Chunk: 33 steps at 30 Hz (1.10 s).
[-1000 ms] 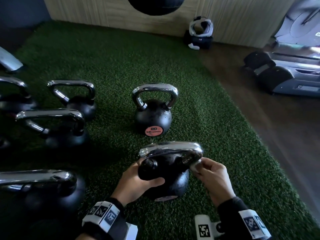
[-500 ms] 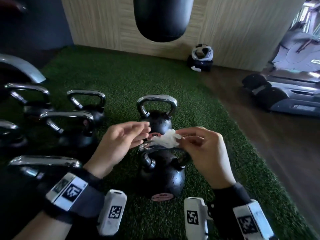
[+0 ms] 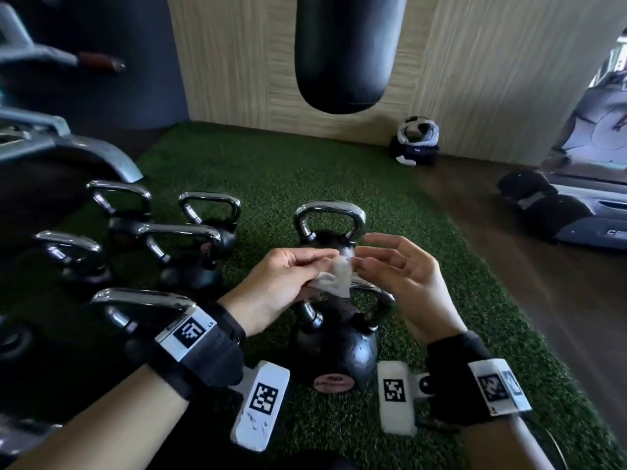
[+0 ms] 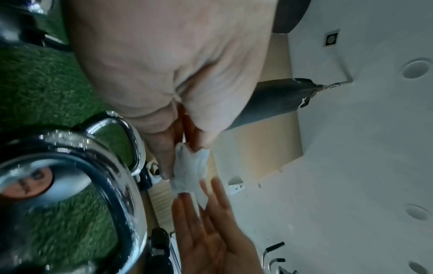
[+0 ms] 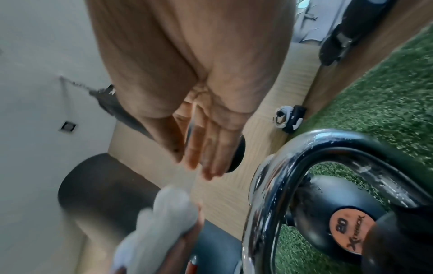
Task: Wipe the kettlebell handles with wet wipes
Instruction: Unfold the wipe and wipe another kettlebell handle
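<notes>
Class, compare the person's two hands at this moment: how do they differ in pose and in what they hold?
The left hand curls its fingers round the wet wipe; the right hand holds nothing. The left hand's fingers are bent, the right hand's straight and spread. Both hover above the nearest kettlebell.

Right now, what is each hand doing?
Left hand: fingers pinch the crumpled wet wipe.
Right hand: open, fingers extended, holding nothing.
</notes>
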{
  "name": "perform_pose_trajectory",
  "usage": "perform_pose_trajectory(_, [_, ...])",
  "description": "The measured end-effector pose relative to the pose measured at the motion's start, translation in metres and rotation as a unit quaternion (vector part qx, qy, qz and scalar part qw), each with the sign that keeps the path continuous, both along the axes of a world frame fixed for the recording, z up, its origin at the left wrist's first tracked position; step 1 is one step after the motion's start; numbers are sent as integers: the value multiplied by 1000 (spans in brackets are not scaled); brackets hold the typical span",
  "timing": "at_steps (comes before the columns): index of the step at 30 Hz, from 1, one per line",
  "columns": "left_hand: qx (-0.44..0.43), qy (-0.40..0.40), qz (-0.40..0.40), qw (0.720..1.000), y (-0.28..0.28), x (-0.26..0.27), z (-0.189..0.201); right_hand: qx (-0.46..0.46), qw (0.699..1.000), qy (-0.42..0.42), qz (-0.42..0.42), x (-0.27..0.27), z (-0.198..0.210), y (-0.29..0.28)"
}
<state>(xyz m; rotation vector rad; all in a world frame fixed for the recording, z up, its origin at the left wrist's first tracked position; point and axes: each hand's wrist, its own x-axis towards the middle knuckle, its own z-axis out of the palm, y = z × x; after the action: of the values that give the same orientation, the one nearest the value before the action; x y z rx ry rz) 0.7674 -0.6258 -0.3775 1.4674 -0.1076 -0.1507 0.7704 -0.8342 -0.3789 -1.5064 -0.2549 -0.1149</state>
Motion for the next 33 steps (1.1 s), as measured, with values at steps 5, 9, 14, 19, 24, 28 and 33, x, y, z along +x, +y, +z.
perform_pose_trajectory(5, [176,-168,145,959,27,4,-2,-90,972,81,-203,32,-65,-44])
perform_pose_trajectory(9, [279,-271,187,902,18,11,-10,-119,974,175,-82,40,-115,-40])
perform_pose_trajectory(14, [349,-323,149,867,-1,26,-24,-176,969,143,-95,49,-156,-31])
perform_pose_trajectory(19, [408,-374,95,827,-19,33,-55,-174,971,112,-123,37,-170,-24])
perform_pose_trajectory(24, [446,-458,72,765,-12,33,-75,-153,971,120,-139,38,-174,-23])
perform_pose_trajectory(28, [350,-416,113,831,12,31,-93,-124,975,125,-136,38,-180,-23])
perform_pose_trajectory(33, [377,-409,153,817,7,18,-105,-84,983,109,-124,36,-182,-22])
